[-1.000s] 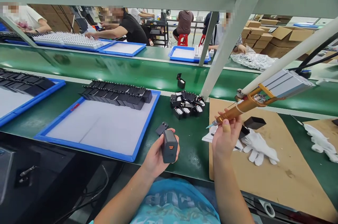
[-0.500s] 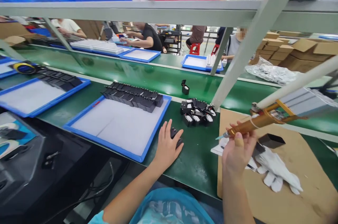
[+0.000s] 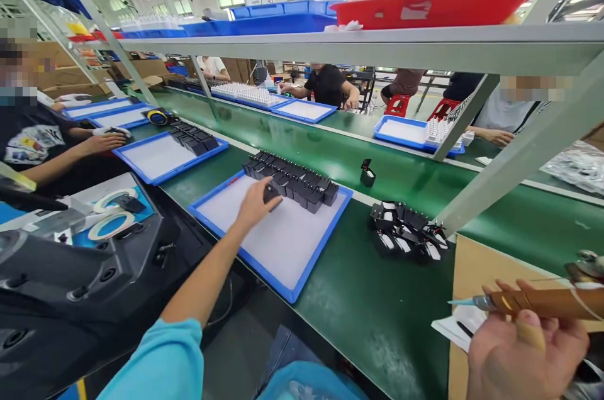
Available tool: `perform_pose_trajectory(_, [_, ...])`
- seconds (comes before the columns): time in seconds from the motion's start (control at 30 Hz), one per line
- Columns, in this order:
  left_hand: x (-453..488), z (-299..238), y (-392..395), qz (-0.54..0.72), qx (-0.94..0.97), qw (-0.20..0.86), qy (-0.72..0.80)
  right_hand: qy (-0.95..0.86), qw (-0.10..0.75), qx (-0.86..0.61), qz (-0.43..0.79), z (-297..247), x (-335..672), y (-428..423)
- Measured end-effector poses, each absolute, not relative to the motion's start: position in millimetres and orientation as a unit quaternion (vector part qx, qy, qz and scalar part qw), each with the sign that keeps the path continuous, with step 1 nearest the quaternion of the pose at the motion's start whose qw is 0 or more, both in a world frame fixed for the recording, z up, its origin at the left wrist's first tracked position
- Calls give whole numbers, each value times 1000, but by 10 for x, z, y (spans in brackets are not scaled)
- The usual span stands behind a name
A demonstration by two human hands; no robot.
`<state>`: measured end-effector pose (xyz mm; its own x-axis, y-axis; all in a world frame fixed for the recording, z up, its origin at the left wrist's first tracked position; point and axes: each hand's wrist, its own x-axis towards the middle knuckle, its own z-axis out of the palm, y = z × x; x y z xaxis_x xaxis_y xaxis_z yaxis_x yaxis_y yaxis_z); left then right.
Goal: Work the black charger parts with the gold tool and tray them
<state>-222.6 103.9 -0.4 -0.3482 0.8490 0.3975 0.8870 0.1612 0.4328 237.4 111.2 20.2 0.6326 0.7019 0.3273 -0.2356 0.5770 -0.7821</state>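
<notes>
My left hand (image 3: 255,205) grips a small black plastic case (image 3: 270,194) over the blue-rimmed tray (image 3: 306,275), just in front of the rows of black cases (image 3: 295,181) at its far side. Whether the held case touches the white liner I cannot tell. At the lower right, my right hand (image 3: 528,350) is wrapped round an amber glue dispenser (image 3: 542,303), whose pale blue nozzle points left. Between the hands lies a heap of black cases with white insides (image 3: 408,230) on the green bench. Another open case (image 3: 367,173) stands alone farther back.
A cardboard sheet (image 3: 486,255) lies under the dispenser, with white paper (image 3: 455,327) at its edge. A slanting shelf post (image 3: 519,142) rises beside it. Left are another tray (image 3: 165,181), a dark machine (image 3: 94,280) and a co-worker (image 3: 38,129). Overhead is a shelf with a red bin (image 3: 443,7).
My left hand has gone from the bench beside the tray to above the tray, carrying a black case. The view has swung left; my right hand still holds the glue dispenser.
</notes>
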Motion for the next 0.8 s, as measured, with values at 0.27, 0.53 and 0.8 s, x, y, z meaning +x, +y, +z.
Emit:
perform_pose_trajectory(0.27, [-3338,-54,1508,-210,-483,76,-847,-311,822,-395,268,237,2299,1090])
perform_pose_trajectory(0.53, [-3583,-264,1413,-171,-449,97,-872,-285,823,-399,286,239,2350,1092])
perform_pose_trajectory(0.8, [-2832,259,1854,-346,-593,184,-703,-302,811,-383,323,253,2284,982])
